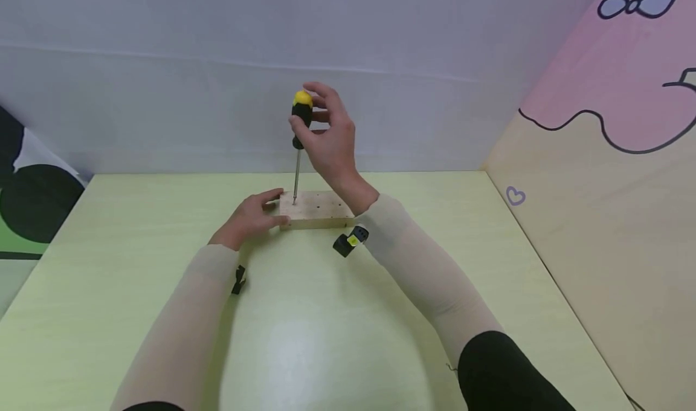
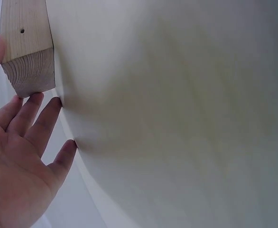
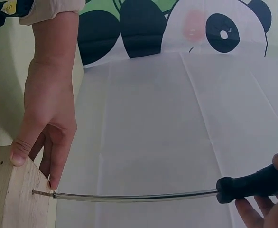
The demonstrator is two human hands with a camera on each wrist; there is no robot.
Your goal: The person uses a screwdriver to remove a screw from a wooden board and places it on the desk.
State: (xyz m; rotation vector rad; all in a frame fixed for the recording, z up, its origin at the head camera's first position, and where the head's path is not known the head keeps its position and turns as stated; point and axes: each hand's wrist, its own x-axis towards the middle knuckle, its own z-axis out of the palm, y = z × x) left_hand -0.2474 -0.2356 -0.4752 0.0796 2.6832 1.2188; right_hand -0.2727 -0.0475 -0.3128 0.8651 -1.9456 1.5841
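A pale wooden block with several small holes in its top lies on the table. My left hand steadies its left end, thumb on the near side and a finger on the far side. In the left wrist view, other fingertips of the left hand touch or nearly touch the block's end grain. My right hand grips the black and yellow handle of a screwdriver, held nearly upright over the block. Its tip meets a screw that stands partly out of the wood near the left end.
The light yellow-green table reaches back to a pale cloth wall. A pink and cream printed panel borders the right side. Small black wrist devices hang beside both sleeves.
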